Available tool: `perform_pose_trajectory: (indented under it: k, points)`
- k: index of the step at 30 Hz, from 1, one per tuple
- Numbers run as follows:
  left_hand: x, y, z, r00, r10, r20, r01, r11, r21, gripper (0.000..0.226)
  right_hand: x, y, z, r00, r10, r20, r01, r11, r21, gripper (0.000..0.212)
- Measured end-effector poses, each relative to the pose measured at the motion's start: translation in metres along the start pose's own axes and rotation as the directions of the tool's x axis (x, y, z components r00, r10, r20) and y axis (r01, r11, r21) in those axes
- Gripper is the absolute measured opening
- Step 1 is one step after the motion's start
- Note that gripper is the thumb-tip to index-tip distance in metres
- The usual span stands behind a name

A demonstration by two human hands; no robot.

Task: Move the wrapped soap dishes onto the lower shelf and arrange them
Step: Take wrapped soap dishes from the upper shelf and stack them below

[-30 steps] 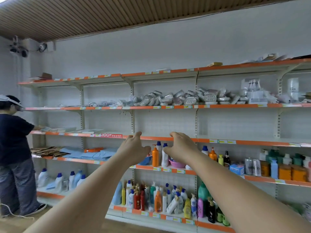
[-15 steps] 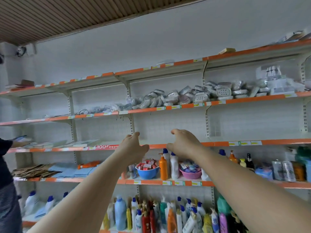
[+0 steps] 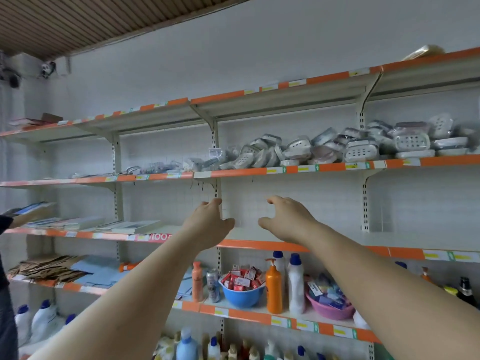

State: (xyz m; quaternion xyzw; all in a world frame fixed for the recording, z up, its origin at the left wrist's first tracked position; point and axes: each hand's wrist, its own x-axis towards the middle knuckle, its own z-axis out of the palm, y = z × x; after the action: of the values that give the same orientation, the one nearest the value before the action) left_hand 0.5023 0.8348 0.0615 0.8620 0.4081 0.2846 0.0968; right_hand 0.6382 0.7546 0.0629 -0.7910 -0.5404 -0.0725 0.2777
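Both grips, left hand and right hand, loosely spread and empty; wrapped soap dishes lie above, probably nearer the right.

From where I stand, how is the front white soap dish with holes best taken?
Take the soap dish by its two long edges, coming from the front and below. It lies at the shelf edge, broadside to you, with nothing stacked on it. Judgement only.
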Motion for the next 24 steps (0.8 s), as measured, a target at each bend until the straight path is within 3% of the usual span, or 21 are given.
perform_pose_trajectory:
  k: [12,24]
  points:
    - [0.177,-0.096,0.034,0.997,-0.022,-0.069,0.024,0.999,0.037,0.059,0.203,-0.015,0.079,0.998,-0.069,-0.004,0.069,0.997,0.029,0.064]
    - [0.376,-0.215,0.04,0.988,0.123,-0.089,-0.123,0.992,0.011,0.059,0.392,-0.07,0.159,0.987,-0.017,-0.16,0.016,1.0,-0.008,0.059]
